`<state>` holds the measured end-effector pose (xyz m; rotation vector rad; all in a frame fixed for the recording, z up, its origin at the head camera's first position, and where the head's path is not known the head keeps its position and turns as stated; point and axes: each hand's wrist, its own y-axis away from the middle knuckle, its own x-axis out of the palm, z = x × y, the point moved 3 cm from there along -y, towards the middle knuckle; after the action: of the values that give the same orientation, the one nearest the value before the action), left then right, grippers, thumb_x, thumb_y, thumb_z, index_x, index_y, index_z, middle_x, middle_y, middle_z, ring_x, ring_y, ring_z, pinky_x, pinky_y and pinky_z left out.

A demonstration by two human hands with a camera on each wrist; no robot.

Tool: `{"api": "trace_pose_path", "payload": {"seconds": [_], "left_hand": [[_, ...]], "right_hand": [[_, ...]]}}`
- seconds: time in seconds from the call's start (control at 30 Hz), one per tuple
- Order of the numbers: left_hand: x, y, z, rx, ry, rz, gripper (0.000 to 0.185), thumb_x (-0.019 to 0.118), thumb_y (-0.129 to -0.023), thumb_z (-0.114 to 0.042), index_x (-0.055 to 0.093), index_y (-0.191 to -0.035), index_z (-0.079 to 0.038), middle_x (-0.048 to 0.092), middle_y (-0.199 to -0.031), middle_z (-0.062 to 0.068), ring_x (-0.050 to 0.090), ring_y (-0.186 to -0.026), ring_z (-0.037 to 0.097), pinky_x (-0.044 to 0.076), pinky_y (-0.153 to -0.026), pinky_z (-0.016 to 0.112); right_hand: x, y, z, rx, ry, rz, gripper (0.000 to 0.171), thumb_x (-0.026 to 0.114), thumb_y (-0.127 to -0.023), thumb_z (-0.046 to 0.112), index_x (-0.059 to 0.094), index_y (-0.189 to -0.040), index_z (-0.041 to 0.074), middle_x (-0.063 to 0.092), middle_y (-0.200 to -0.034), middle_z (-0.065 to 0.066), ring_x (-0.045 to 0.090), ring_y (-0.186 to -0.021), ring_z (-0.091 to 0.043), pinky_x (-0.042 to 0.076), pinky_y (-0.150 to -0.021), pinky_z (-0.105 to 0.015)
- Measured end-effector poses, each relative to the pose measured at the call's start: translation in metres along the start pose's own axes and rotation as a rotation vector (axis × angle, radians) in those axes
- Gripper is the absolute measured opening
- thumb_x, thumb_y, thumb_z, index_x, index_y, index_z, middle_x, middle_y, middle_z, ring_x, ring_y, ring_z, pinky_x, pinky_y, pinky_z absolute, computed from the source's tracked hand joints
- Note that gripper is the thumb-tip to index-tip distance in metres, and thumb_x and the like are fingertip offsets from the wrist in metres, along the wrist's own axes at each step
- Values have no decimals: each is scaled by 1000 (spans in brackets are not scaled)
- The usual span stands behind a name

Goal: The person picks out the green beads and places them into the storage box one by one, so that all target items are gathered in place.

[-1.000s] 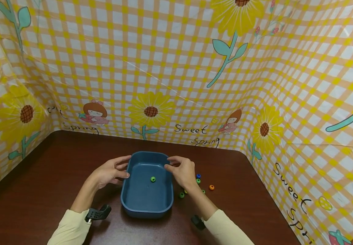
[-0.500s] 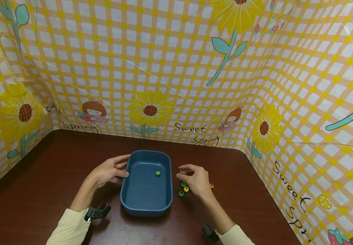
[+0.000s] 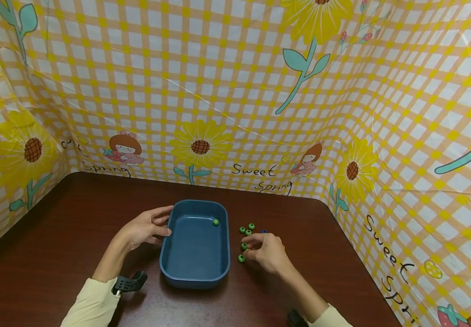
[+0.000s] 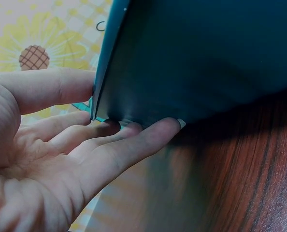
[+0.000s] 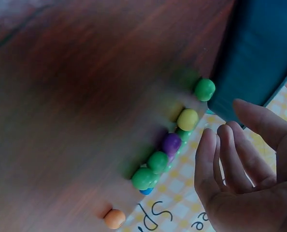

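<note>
A blue rectangular tray stands on the table with one green bead inside, near its far right corner. My left hand rests against the tray's left wall, its fairly straight fingers touching the outside. To the right of the tray, my right hand hovers over loose beads, fingers pointing left. In the right wrist view nothing lies between its thumb and fingers. Green beads sit just beyond and beside its fingertips. A yellow bead and a purple bead show in the right wrist view.
A blue bead lies behind the right hand, and an orange bead sits apart from the others. Patterned gingham cloth walls in the back and sides of the dark wooden table.
My right hand has moved from the tray's right rim rightward and nearer, over the beads. The green bead has rolled toward the tray's far right corner. My left hand stays in place.
</note>
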<state>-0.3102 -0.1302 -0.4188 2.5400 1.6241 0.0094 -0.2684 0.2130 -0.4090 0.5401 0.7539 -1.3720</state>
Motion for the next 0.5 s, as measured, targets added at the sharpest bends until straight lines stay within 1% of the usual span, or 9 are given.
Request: {"api": "trace_pose_path", "payload": {"seconds": [0.1, 0.2, 0.3, 0.43, 0.5], "left_hand": [[0, 0, -1, 1, -2, -2, 79, 63, -94, 6, 21, -160, 0, 31, -159, 30, 54, -131, 50, 57, -89, 58], [0, 1, -1, 0, -4, -6, 79, 64, -94, 6, 22, -160, 0, 31, -159, 30, 54, -130, 50, 57, -89, 58], [0, 1, -1, 0, -5, -8, 79, 64, -94, 6, 21, -160, 0, 31, -159, 30, 55, -130, 50, 57, -89, 58], [1, 1, -1, -1, -6, -7, 80, 64, -94, 6, 21, -161, -1, 30, -160, 30, 55, -129, 50, 57, -89, 58], [1, 1, -1, -2, -5, -7, 80, 64, -94, 6, 21, -161, -1, 30, -160, 30, 56, -129, 50, 57, -88, 58]], "right_hand": [[1, 2, -2, -31, -6, 21, 27, 81, -77, 7, 80, -103, 13, 76, -89, -3, 68, -80, -12, 52, -63, -28], [3, 3, -3, -61, 1, 45, 26, 82, -77, 6, 80, -103, 11, 77, -89, -5, 67, -80, -13, 52, -61, -25], [5, 4, -2, -78, 7, 58, 26, 83, -77, 7, 80, -103, 11, 77, -90, -6, 68, -82, -16, 52, -61, -25], [6, 3, 0, -98, 17, 60, 25, 83, -78, 6, 80, -102, 10, 77, -93, -7, 71, -87, -24, 53, -64, -26], [7, 3, 1, -105, 20, 61, 25, 83, -77, 6, 80, -102, 11, 77, -93, -7, 71, -86, -24, 53, -64, -26]]}}
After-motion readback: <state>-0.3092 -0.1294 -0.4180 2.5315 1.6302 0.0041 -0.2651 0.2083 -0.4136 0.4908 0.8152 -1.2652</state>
